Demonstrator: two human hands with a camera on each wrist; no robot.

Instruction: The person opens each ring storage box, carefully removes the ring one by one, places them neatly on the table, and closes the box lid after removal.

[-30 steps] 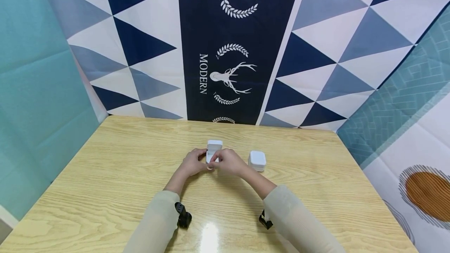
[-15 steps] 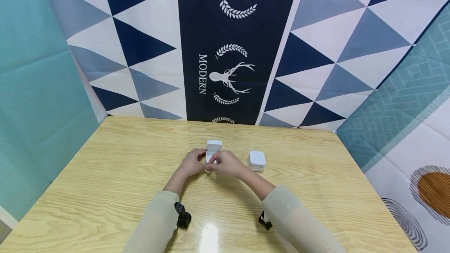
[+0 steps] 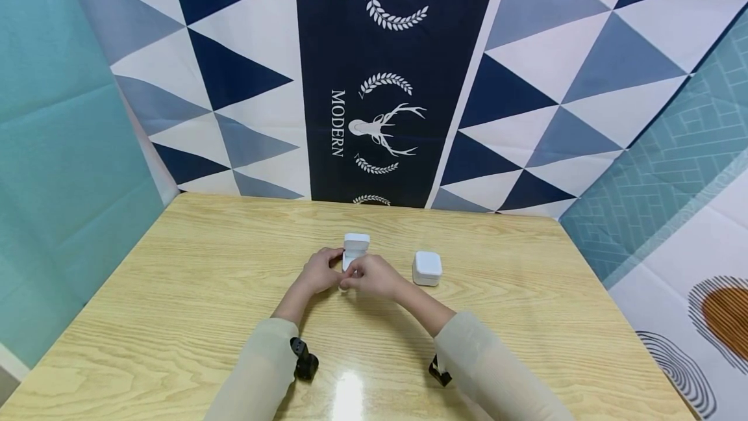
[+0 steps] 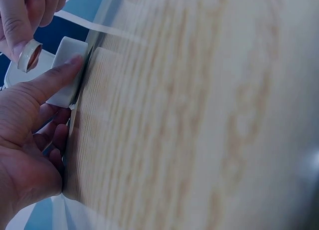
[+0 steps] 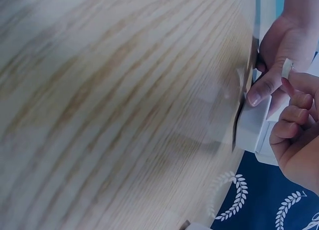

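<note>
A small white ring box (image 3: 356,242) stands on the table with its lid raised. My left hand (image 3: 317,271) grips it from the left side; in the left wrist view the thumb presses the front of the box base (image 4: 69,73). My right hand (image 3: 375,276) pinches a ring (image 4: 29,55) between thumb and fingertips, just in front of and above the box. The ring's band stands on edge in the right wrist view, where its pale outer side (image 5: 287,69) shows. Part of the box interior is hidden behind my right fingers.
A second white box (image 3: 427,267), closed, stands to the right of my right hand on the wooden table (image 3: 204,291). Behind the table hangs a patterned cloth (image 3: 257,83). A black wrist camera (image 3: 305,362) sits on the left sleeve.
My right hand has drawn the ring a little nearer to me and to the left, away from the open box. The left hand and both boxes have stayed in place.
</note>
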